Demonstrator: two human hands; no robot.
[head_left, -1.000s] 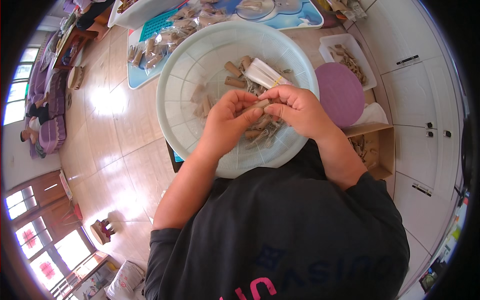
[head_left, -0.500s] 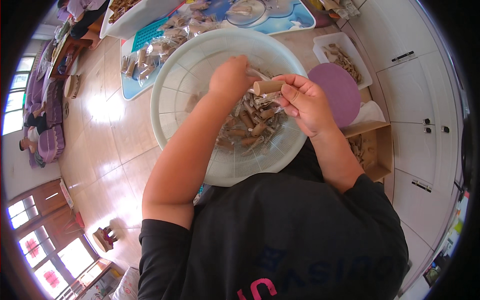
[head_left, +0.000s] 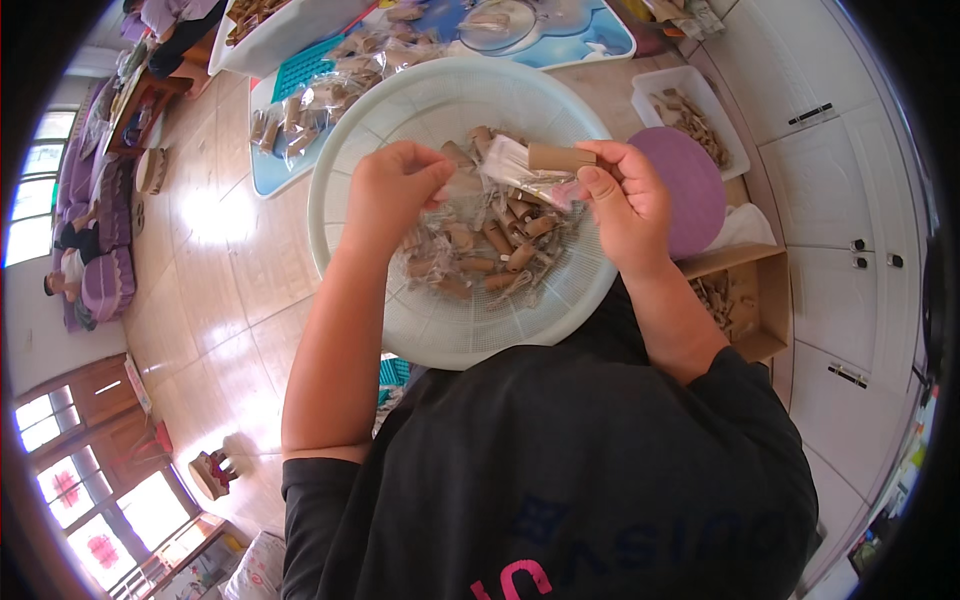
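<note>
A pale, round mesh basket [head_left: 328,165] sits in front of me. In it lies a heap of brown cardboard-like tubes [head_left: 497,237], several wrapped in clear plastic. My right hand [head_left: 632,205], over the basket's right side, pinches a brown tube [head_left: 556,158] between thumb and fingers. A clear plastic bag [head_left: 508,162] with a whitish, shiny part hangs with the tube, beside its left end. My left hand [head_left: 392,195] hovers over the left half of the basket, apart from the right. Its thumb and fingertips are pressed together; what they hold, if anything, is too small to make out.
Beyond the basket, a blue patterned tabletop [head_left: 590,45] bears bagged tubes [head_left: 320,100] and a teal grid tray [head_left: 303,68]. To the right are a purple round stool top [head_left: 685,190], a white bin [head_left: 722,92] and a cardboard box [head_left: 765,290] with brown pieces. White cabinets [head_left: 825,220] stand behind them.
My left hand has moved left, away from my right hand, uncovering more of the heap. The tube and bag in my right hand have risen slightly, and the bag now shows more fully.
</note>
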